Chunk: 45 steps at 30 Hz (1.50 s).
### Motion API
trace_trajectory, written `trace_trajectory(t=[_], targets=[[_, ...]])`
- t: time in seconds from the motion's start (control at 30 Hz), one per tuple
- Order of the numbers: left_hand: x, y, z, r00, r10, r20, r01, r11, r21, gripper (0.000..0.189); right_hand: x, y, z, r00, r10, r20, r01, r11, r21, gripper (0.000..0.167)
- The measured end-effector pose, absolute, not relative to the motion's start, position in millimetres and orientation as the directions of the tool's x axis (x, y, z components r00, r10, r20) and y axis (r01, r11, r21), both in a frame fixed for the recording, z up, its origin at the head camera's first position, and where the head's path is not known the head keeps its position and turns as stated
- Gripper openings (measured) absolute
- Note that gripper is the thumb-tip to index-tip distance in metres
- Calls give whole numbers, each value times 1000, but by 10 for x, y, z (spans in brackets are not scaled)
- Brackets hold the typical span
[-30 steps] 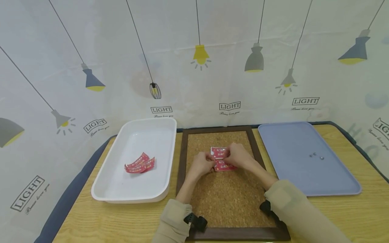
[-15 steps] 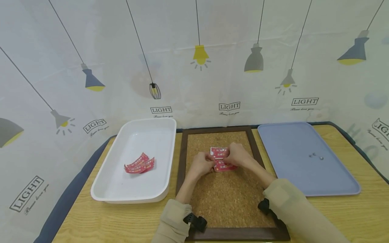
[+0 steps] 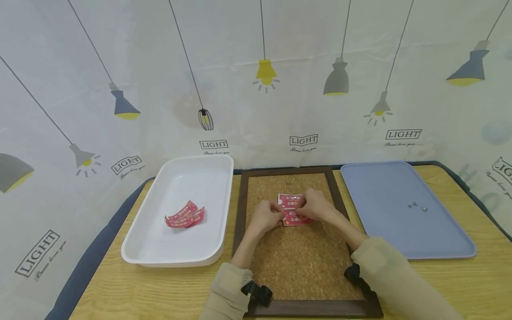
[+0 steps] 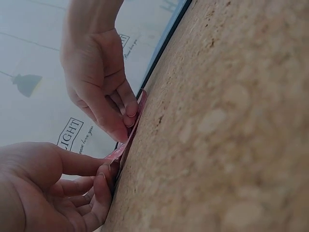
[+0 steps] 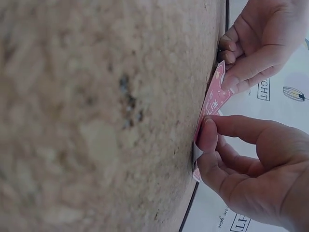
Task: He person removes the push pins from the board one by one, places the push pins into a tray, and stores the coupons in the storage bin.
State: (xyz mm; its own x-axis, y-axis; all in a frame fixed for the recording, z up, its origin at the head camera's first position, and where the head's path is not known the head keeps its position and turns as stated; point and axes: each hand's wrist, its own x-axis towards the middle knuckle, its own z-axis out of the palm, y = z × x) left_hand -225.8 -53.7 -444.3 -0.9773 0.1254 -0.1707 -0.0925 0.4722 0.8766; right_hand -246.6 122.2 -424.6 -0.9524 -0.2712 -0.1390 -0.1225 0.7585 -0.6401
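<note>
Two red printed paper coupons lie one above the other on the framed cork board [image 3: 302,262]. With thumb and fingers, my left hand [image 3: 266,216] pinches the left edge of the lower coupon [image 3: 291,219]. My right hand [image 3: 316,205] grips the same coupon farther right, its fingertips covering part of the upper coupon [image 3: 286,202]. A small shiny spot shows at the top of that upper one. In the right wrist view, the lower coupon [image 5: 212,100] stands tilted off the cork between both hands, and the right thumb and index finger meet at its surface.
On the left, a white basin [image 3: 138,240] contains several curled red coupons [image 3: 186,216]. A blue tray [image 3: 400,231] on the right carries a few tiny silvery pieces [image 3: 425,209]. The board's dark wooden frame [image 3: 312,307] borders the cork. A printed curtain hangs behind the table.
</note>
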Motion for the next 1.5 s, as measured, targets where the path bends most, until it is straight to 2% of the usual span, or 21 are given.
trace_trajectory(t=[0.37, 0.6, 0.77, 0.97, 1.5], targets=[[-2237, -604, -4447, -977, 134, -164, -92, 426, 900, 5, -2420, 1335, -4269, -940, -330, -90, -164, 666, -727, 7], [-2209, -733, -4367, -987, 130, -98, -36, 414, 909, 10, -2405, 1464, -4197, -943, -331, 35, -254, 650, -716, 10], [-2173, -853, -4260, -991, 121, -50, 7, 428, 904, 13, -2373, 1572, -4126, -930, -344, 127, -315, 572, -757, 11], [-2140, -999, -4122, -994, 104, -23, 20, 400, 916, 13, -2348, 1725, -4034, -936, -309, 166, -310, 507, -805, 14], [-2066, -1536, -3888, -1000, -3, 7, 6, 307, 952, 14, -2311, 2330, -3926, -957, -234, 170, -276, 561, -780, 22]])
